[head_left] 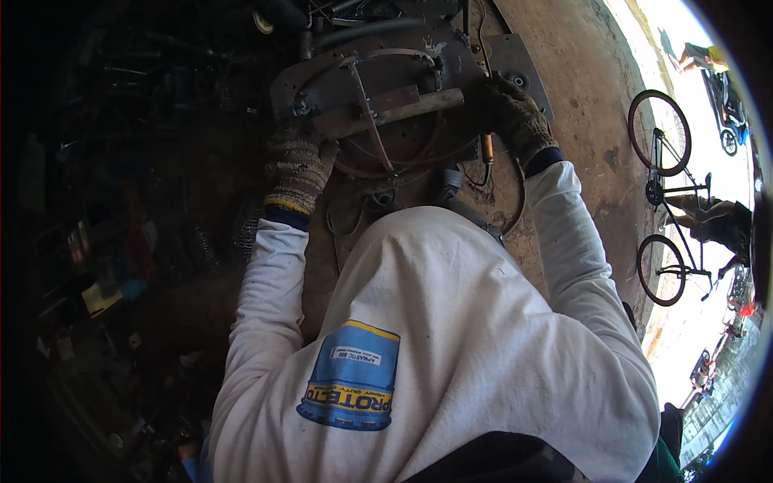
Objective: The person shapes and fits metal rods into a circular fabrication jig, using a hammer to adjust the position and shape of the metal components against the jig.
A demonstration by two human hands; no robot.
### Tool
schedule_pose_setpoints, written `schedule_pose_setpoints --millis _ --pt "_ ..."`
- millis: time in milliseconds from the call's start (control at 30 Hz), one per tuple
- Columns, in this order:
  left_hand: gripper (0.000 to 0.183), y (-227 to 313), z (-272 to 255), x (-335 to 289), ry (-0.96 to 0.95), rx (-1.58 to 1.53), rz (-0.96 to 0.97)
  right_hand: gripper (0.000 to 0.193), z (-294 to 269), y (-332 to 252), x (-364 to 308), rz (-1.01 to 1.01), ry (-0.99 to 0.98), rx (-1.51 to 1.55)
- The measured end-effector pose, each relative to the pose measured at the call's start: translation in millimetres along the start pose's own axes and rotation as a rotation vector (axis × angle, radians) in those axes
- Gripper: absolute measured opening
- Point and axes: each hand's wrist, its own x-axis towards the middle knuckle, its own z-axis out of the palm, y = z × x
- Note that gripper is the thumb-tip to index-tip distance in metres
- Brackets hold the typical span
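Observation:
A dark metal frame point(326, 72) with a ring-shaped rod and a crossbar lies in front of me. Across it, tilted up to the right, runs a pale straight bar point(439, 105). My left hand point(298, 165), in a grey knit glove, is closed at the frame's near left side, by the bar's left end; its fingertips are in shadow. Gloved likewise, my right hand point(523, 121) curls over the right side, past the bar's other end. Its fingers are partly lost in the dark. Just below them hangs an orange-brown handle point(487, 150) with a dark cable.
Beyond my right hand is a flat metal plate point(527, 68) with a round fitting. Dark clutter and coil springs point(203, 245) fill the left side. Cables curve over the brown floor point(592, 153). A bicycle point(656, 191) and a person point(721, 229) are at the bright right edge.

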Motion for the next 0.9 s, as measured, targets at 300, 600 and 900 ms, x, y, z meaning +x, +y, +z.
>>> schedule_pose_setpoints --millis 300,600,900 --pt "0.074 -12.6 6.2 -16.9 0.366 -0.377 -0.049 0.043 6.1 3.3 22.8 -0.088 -0.024 -0.401" --pt "0.064 -25.6 11.7 -43.3 0.232 -1.066 -0.306 0.042 67.9 -16.3 -29.1 -0.472 0.303 -1.376" --pt "0.035 -36.3 36.0 -20.3 0.122 -1.432 -0.315 0.049 65.5 -19.5 -16.8 -0.227 -0.008 -1.240"
